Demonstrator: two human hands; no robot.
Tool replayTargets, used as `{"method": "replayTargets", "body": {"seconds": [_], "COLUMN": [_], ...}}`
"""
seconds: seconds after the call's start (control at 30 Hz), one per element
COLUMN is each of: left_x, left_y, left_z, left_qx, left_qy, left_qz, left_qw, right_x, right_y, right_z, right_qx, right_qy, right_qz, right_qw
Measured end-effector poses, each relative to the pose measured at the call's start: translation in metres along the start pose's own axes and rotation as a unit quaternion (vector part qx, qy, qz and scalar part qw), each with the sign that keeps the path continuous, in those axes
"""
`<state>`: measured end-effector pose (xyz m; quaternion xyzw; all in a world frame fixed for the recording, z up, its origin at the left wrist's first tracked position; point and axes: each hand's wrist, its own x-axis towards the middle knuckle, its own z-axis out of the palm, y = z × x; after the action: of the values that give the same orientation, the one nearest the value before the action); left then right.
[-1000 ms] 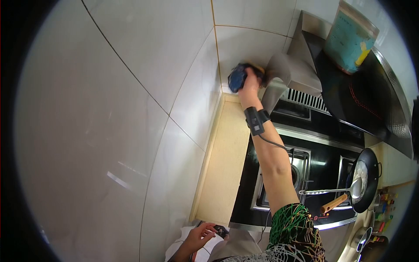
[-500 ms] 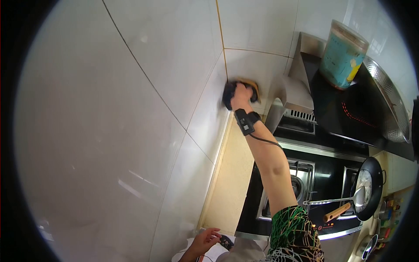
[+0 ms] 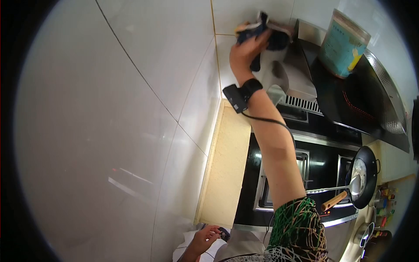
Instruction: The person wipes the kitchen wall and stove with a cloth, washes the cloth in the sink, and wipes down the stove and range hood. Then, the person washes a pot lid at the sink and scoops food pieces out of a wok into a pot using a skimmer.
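Right hand (image 3: 251,46) is raised at the wall corner, its grip closed on a dark cloth (image 3: 278,39); hand and cloth are motion-blurred. The cloth lies beside the metal side of the hood (image 3: 334,100); contact with hood or wall (image 3: 109,109) cannot be judged. To the picture's left, open space lies between forearm and wall. On the hood's side, room is narrower; a tub (image 3: 344,43) stands on the hood near its edge.

A strip of tabletop (image 3: 224,166) runs between wall and stove (image 3: 251,174). The forearm crosses above the stove, hiding part of a burner and the far end of the spatula (image 3: 355,185). The spatula rests across the rim of the pan (image 3: 370,174), at the stove's other end.

Left hand (image 3: 204,239) is low, fingers loosely parted, near a dark item (image 3: 224,234) too small to identify. The view's corners are black.
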<state>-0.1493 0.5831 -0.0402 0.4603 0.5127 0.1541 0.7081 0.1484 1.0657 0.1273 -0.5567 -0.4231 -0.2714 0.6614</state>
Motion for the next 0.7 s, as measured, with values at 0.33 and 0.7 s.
{"method": "replayTargets", "body": {"seconds": [0.33, 0.7], "left_x": [-0.001, -0.008], "left_y": [0.006, 0.022], "left_z": [0.002, 0.007], "left_qx": [0.006, 0.007], "left_qy": [-0.012, 0.022], "left_qz": [0.033, 0.066], "left_qw": [0.999, 0.998], "right_x": [-0.115, -0.165], "right_y": [0.078, 0.065], "right_z": [-0.038, -0.117], "right_qx": [-0.226, -0.459], "right_qy": [-0.292, -0.648], "right_qz": [0.080, -0.500], "right_qw": [0.926, 0.346]}}
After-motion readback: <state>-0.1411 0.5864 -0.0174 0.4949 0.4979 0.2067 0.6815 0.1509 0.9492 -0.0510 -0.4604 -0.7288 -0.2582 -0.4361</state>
